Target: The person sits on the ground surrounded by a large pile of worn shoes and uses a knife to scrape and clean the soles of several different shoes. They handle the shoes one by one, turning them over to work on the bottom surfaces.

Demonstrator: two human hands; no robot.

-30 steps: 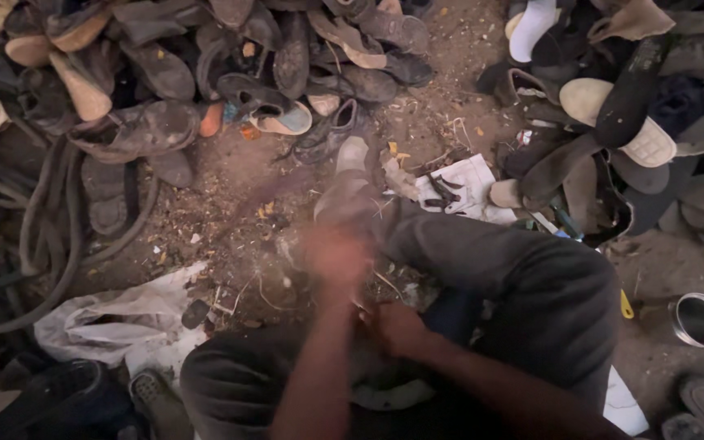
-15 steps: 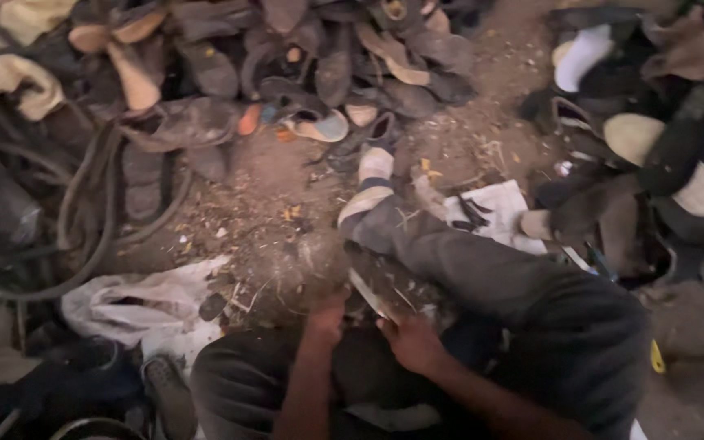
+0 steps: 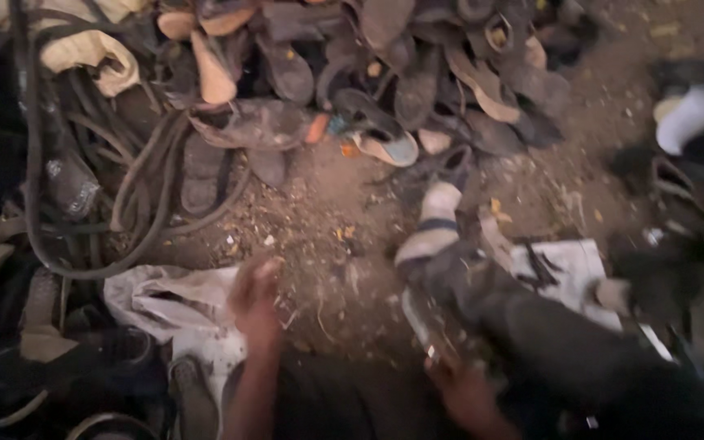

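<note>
Left hand (image 3: 254,303): reaches forward over the dirt floor (image 3: 327,244), fingers loosely spread and blurred; holds nothing that I can make out. Its fingertips sit at the right edge of a crumpled pale bag (image 3: 169,297), touching or just over it; cannot tell which.
Right hand (image 3: 466,391): low in view, beside the knee, closed on the near end of a flat sole (image 3: 429,326). Grip itself is blurred.
Hands, relation: well apart, left ahead and to the left, right nearer the body.
Sole, position: between the right hand and a striped sandal (image 3: 432,224), against the dark trouser leg (image 3: 564,334).
Sole, long axis: runs away from the body, tilted slightly left; near end at the right hand, far end toward the sandal.
Nearer hand: right, by a clear margin; left lies across bare dirt from the sole.
Sandal: on the person's foot, toe pointing away.
Beyond leg: white paper sheet (image 3: 568,265) on the floor, dark small scraps on it.
Far ground: heap of worn shoes (image 3: 385,73) across the top.
Left side: dark rubber strips (image 3: 83,187) looped beside the bag.
</note>
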